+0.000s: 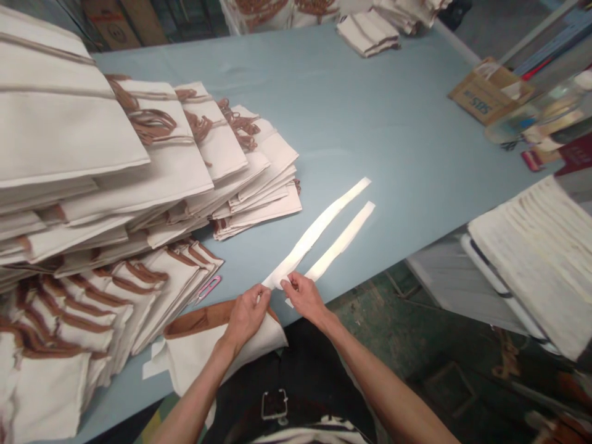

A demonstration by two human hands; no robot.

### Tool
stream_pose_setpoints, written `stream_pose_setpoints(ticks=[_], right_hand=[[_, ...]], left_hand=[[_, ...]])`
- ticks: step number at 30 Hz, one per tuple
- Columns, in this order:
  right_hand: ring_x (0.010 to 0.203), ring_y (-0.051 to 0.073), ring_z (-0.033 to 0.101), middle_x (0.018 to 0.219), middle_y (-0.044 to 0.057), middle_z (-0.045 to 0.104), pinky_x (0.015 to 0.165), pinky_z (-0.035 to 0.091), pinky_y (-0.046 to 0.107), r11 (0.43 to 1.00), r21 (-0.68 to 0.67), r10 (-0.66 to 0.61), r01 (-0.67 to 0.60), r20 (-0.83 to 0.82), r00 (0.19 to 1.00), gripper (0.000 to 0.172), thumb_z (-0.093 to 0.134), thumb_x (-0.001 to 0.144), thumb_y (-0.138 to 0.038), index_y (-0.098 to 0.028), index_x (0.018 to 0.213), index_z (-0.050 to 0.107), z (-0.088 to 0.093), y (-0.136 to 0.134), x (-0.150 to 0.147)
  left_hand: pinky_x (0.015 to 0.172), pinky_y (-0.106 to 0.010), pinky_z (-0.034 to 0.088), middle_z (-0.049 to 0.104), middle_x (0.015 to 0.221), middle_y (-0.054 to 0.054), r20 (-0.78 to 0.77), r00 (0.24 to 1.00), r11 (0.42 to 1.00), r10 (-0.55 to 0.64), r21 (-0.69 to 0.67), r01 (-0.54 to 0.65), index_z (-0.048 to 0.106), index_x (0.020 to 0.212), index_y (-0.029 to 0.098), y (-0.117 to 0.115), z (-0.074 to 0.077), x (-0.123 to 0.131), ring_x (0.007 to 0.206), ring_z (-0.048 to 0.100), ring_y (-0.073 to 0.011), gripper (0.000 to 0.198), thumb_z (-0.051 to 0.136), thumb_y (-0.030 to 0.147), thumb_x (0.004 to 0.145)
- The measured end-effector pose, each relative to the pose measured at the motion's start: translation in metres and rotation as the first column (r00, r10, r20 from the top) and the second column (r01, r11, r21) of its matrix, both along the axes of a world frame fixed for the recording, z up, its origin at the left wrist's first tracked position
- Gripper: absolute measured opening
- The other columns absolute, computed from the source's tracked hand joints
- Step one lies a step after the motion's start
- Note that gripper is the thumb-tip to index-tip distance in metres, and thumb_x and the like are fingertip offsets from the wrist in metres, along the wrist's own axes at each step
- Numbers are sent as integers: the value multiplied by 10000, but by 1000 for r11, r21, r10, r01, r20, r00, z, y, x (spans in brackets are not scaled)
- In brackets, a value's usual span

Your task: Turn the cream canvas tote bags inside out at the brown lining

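Observation:
Two long white strips lie side by side on the table in front of me. My left hand [248, 316] pinches the near end of the longer strip [314, 231], just above the brown-trimmed edge of a cream fabric bag [203, 348]. Close beside it, my right hand [303, 296] has thumb and fingers pressed together on the same strip's near end. From behind that hand the shorter strip [342, 242] runs out to the upper right. The bag lies at the table's front edge, partly covered by my left hand and forearm.
Large stacks of cream bags [176, 160] with brown cords fill the left. Brown-edged bags [111, 308] fan out below them, near a pink thread snipper [209, 288]. A cardboard box [491, 92] stands at the right of the blue-grey table [393, 123]. Fabric [536, 265] is piled lower right.

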State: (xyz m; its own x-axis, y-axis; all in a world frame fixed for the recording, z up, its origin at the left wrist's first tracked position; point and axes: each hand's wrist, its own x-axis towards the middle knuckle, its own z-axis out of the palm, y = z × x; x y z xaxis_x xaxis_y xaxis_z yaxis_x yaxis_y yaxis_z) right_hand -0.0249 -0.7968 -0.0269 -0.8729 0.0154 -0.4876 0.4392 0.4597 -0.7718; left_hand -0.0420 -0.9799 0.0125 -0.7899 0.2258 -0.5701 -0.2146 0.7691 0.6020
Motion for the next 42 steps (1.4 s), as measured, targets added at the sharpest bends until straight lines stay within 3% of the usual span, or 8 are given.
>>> stream_pose_setpoints(ticks=[4,9,15,22,26,32,42], right_hand=[[834,166,685,1049,49,704,748,602,336,1000,12,1,-1,-1,1000,266,641,1036,-405,-159,1131,677,2,-6,1],[775,152,659,966,29,693,728,581,324,995,66,-71,73,-33,997,269,628,1039,-422,-158,1058,678,7,1,-6],[820,164,686,987,35,707,765,600,345,977,74,-191,200,-111,975,259,627,1046,-405,-154,1071,685,26,49,-34],[941,201,707,1138,70,706,824,618,389,938,-80,-344,337,-107,933,276,664,1027,-374,-153,1193,673,40,107,-93],[1014,223,705,1226,90,689,867,619,420,872,-207,-461,443,-49,886,312,660,1029,-373,-163,1261,655,42,136,-128],[1085,249,692,1301,104,663,910,611,454,725,-350,-615,593,60,786,356,665,1025,-371,-171,1318,631,41,163,-167],[1094,250,689,1312,105,659,916,609,456,527,-503,-737,685,131,663,352,667,1025,-362,-174,1320,631,53,184,-205]], left_hand=[[860,-419,621,730,1126,-72,66,997,997,-30,69,25,693,1165,147,6,-23,-15,963,722,-216,267,656,372,1026],[859,-425,627,718,1180,-74,135,990,996,34,78,-45,684,1213,145,16,-43,-28,996,722,-243,308,672,380,1014],[855,-423,627,718,1177,-70,210,970,990,124,46,-136,685,1210,143,17,-50,-31,996,722,-248,320,668,395,1014],[839,-415,631,718,1172,-74,289,948,990,135,-7,-139,680,1216,145,18,-51,-40,979,723,-237,320,666,394,1016],[825,-405,632,722,1150,-69,297,945,990,141,-22,-141,684,1201,142,19,-49,-41,958,726,-231,316,664,399,1017],[827,-404,630,725,1136,-65,298,942,987,156,-20,-157,689,1186,142,20,-48,-42,951,726,-230,313,660,404,1019],[857,-423,626,720,1172,-69,309,937,987,163,-36,-159,689,1203,143,20,-52,-42,993,722,-249,327,663,410,1015]])
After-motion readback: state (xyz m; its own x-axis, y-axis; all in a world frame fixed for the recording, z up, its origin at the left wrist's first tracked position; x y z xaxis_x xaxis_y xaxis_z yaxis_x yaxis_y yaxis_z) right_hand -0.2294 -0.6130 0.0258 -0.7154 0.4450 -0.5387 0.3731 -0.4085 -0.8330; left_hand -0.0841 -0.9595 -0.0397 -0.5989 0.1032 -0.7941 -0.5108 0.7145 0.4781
